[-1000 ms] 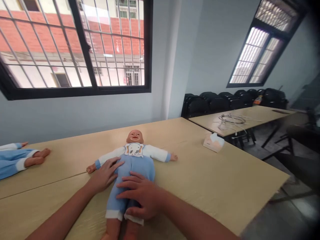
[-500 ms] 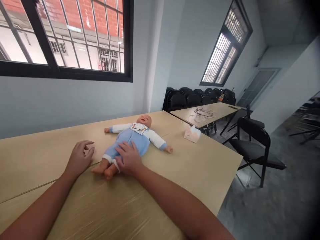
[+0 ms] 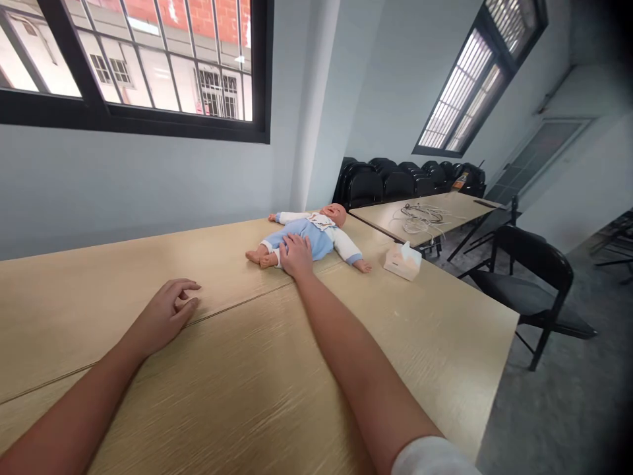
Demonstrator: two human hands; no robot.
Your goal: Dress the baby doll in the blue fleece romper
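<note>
Resting right hand (image 3: 297,256) on doll (image 3: 324,243), over the lower body/upper legs. Palm down, fingers loosely spread, laid on top; no wrap-around grip visible. Right arm fully stretched, white sleeve (image 3: 430,458) at bottom of view.

Doll is on its back near the far edge of the table (image 3: 237,389), wall side. Head points far right, near the table's far corner; feet point left, toward the person's left hand (image 3: 165,316) but well apart from it. Arms out both sides. Blue trousers, white sleeves with blue cuffs, white printed bib (image 3: 321,221).

Left hand holds nothing: fingers half curled, thumb apart from them, hand at the table seam (image 3: 232,307). Can't tell if it touches the surface.

Tissue box (image 3: 401,265) sits just beside the doll's near hand, tissue poking out the top. Second table (image 3: 378,216) stands beyond, tangled cables (image 3: 422,216) on it. Folded black chairs (image 3: 366,188) lined up along the wall behind. One black chair (image 3: 531,270) stands unfolded on the right. Barred window (image 3: 198,125) upper left.
</note>
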